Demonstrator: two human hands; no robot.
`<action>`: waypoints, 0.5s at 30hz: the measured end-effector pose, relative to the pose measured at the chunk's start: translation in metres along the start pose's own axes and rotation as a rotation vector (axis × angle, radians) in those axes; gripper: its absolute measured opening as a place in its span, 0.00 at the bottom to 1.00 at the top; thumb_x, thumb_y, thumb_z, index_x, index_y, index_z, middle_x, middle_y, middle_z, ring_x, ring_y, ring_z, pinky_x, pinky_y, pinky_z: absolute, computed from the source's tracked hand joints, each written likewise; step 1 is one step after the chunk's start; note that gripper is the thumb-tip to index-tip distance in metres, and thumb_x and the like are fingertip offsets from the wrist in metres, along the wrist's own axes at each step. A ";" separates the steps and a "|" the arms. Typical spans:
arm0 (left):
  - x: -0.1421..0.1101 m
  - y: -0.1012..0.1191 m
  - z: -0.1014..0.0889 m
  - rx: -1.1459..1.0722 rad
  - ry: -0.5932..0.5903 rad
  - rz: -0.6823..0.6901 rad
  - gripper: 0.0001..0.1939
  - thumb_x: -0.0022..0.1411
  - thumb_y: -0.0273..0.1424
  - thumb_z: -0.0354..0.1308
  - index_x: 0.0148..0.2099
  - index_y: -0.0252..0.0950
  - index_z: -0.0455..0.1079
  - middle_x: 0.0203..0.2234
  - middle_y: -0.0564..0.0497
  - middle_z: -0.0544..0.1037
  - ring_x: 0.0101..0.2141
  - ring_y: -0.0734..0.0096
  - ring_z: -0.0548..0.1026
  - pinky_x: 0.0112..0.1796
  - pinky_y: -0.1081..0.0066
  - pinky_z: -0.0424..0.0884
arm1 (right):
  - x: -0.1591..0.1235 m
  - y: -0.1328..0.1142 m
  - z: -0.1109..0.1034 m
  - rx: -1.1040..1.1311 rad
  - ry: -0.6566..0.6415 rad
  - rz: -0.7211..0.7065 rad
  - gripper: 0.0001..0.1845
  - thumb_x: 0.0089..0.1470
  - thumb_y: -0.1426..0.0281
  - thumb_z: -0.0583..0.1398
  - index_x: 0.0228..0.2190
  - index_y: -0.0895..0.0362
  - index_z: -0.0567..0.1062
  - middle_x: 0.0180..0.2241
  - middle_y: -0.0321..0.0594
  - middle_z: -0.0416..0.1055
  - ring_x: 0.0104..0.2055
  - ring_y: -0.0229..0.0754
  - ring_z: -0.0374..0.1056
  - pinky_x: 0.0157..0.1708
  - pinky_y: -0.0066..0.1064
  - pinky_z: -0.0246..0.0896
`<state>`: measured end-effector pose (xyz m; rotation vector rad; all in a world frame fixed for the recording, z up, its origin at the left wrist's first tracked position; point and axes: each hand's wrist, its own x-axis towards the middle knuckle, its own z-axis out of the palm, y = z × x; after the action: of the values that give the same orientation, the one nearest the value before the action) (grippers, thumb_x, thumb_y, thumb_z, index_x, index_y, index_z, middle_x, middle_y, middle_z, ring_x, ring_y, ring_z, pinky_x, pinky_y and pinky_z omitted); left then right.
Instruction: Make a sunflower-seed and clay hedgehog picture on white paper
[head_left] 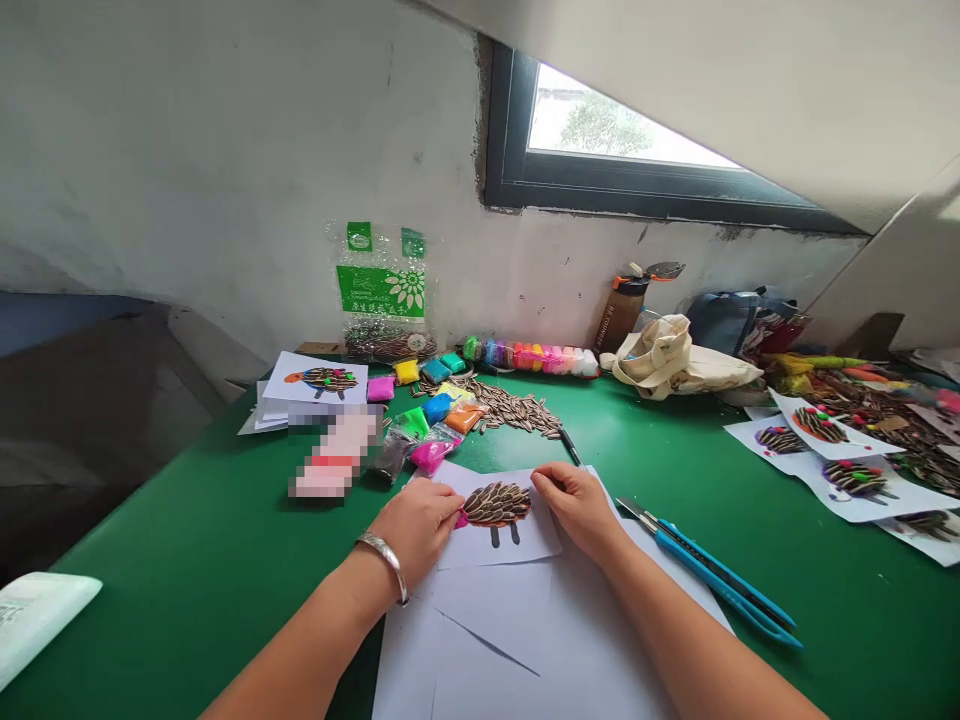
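A white paper card [472, 550] lies on larger white sheets in front of me. On it is an animal figure with a body of striped sunflower seeds [496, 503], an orange rim and two dark grey legs. My left hand [420, 525], with a silver bangle at the wrist, has its fingers closed at the pink clay [460, 519] on the figure's left end. At the figure's right end, my right hand [576, 503] is bent with thumb and forefinger pinched together. Whatever sits between those fingertips is too small or hidden to make out.
Loose sunflower seeds [517, 408] and colourful clay packets [431, 455] lie beyond the card. A blue utility knife [712, 575] rests at right, a dark pen [571, 446] nearby. Finished seed pictures [851, 478] lie far right, another [319, 378] on a stack at left.
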<state>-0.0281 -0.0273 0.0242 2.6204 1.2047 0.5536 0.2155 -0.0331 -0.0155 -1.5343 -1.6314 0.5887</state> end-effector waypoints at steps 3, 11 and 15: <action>-0.005 0.002 -0.001 0.025 -0.030 0.006 0.15 0.63 0.25 0.46 0.39 0.39 0.75 0.33 0.49 0.78 0.37 0.66 0.74 0.40 0.67 0.71 | 0.001 0.000 -0.002 0.008 -0.015 0.002 0.13 0.54 0.66 0.53 0.25 0.56 0.75 0.25 0.36 0.72 0.29 0.39 0.66 0.29 0.27 0.58; -0.007 0.014 0.003 0.217 -0.136 0.052 0.14 0.61 0.22 0.48 0.42 0.37 0.73 0.38 0.46 0.77 0.40 0.60 0.72 0.40 0.61 0.72 | 0.002 -0.002 -0.007 -0.041 -0.076 -0.029 0.12 0.54 0.68 0.53 0.27 0.55 0.76 0.27 0.37 0.74 0.31 0.39 0.67 0.31 0.28 0.59; -0.004 0.019 0.002 0.268 -0.182 0.027 0.13 0.62 0.23 0.48 0.42 0.36 0.73 0.39 0.47 0.78 0.40 0.59 0.72 0.41 0.60 0.72 | 0.002 -0.004 -0.007 -0.082 -0.087 -0.038 0.13 0.54 0.68 0.53 0.27 0.56 0.76 0.27 0.37 0.73 0.30 0.39 0.67 0.31 0.28 0.58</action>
<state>-0.0168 -0.0429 0.0276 2.8353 1.2632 0.1604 0.2190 -0.0332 -0.0076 -1.5519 -1.7670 0.5814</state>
